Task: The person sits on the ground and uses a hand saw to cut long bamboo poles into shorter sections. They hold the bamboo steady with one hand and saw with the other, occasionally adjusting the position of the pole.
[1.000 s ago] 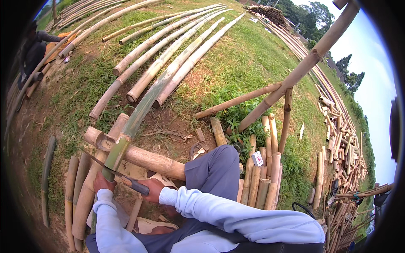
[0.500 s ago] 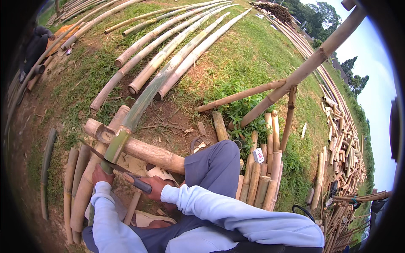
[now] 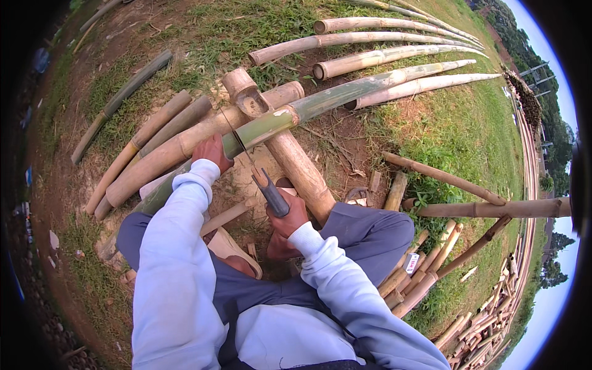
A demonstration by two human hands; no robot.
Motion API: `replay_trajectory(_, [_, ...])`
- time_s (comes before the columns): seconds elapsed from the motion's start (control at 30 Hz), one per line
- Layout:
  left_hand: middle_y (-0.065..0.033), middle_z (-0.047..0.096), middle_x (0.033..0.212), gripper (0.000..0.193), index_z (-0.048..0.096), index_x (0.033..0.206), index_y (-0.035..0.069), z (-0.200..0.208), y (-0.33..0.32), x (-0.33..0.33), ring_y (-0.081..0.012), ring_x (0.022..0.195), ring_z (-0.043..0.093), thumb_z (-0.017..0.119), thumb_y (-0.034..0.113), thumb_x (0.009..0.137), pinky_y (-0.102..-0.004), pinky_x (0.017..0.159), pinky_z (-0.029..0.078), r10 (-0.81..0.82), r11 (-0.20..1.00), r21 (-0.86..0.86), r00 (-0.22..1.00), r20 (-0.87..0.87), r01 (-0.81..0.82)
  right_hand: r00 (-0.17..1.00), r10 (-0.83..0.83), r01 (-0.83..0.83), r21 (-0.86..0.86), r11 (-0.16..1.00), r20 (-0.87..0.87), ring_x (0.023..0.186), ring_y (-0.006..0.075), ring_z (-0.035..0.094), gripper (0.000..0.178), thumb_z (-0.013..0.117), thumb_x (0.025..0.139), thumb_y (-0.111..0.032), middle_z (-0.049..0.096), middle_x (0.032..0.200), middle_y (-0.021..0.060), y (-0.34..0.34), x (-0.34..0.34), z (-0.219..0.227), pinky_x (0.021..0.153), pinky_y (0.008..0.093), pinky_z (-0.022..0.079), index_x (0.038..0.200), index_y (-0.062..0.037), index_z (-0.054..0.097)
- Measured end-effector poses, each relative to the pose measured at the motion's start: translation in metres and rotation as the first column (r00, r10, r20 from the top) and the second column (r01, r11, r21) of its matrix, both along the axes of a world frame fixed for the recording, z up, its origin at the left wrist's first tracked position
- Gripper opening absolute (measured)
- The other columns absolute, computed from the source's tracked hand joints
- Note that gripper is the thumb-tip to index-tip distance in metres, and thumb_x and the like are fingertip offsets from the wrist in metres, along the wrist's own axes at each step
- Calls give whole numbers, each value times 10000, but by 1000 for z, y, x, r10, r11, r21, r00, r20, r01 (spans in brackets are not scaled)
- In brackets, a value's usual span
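Observation:
My right hand (image 3: 290, 216) is wrapped round the dark handle of a handsaw (image 3: 271, 192). The thin saw blade (image 3: 237, 137) lies across a green bamboo pole (image 3: 330, 102), its far end showing past the pole. Just left of the blade, my left hand (image 3: 213, 153) grips the same pole from above. The pole slants from beside my left leg up to the far right, and it rests over a thick tan bamboo log (image 3: 296, 163) with a notch (image 3: 251, 102) cut near its end. Whether the blade has cut into the pole cannot be made out.
Shorter bamboo pieces (image 3: 145, 126) lie to the left, and long poles (image 3: 370, 37) stretch over the grass beyond. On the right stands a bamboo frame (image 3: 493, 208), near upright cut pieces with a small white box (image 3: 412, 263). My sandalled foot (image 3: 234, 251) is below the pole.
The whole view has swung round, so the pole now slants more to the right. The saw handle sits a little farther from the pole. Both hands keep their hold.

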State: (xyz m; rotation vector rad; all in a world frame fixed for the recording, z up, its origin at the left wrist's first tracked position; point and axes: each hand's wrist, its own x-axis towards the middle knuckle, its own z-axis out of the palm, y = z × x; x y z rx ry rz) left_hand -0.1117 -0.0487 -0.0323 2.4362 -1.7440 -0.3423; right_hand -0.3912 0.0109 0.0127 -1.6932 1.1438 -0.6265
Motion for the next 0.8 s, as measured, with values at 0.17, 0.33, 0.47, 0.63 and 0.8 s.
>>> replay_trajectory(0.17, [-225,711,1099,638,568,1143,7,8,-8,-12,-391,1042,689,869,341,691,-453,975,530,-32,998,57,999,39,30,999,-46,47,-67,997,23,844,206,741,259,673,855,13,753,896,111,62,-67,32,781,334,555,1107,-5,734])
replay_trajectory(0.33, [-220,708,1103,634,567,1142,2,2,-12,3,-387,1037,689,867,325,687,-450,965,534,-1,1000,-4,1000,24,1,998,-63,65,-102,993,17,690,364,703,206,740,800,-88,663,758,199,25,-30,10,640,394,524,980,-5,681])
replay_trajectory(0.47, [-219,717,1106,651,568,1171,9,10,-18,5,-395,1052,693,868,329,691,-458,958,549,13,996,93,1000,-14,-11,997,-81,82,-69,994,19,706,336,706,204,732,796,-55,675,772,185,29,-35,11,663,378,536,991,-10,694])
replay_trajectory(0.63, [-234,722,1086,651,567,1175,18,3,-12,5,-404,1043,696,865,338,692,-465,950,549,-18,999,44,1000,13,17,998,-52,59,-171,983,44,705,251,711,143,724,806,-28,668,743,148,58,-68,46,678,344,533,944,-2,696])
replay_trajectory(0.8, [-245,719,1085,630,565,1153,17,2,-13,0,-409,1049,693,857,342,699,-481,946,544,-46,998,52,999,-11,47,999,-51,51,-50,997,-5,722,257,710,151,714,822,-63,654,756,173,6,-12,-3,681,361,527,960,-9,684])
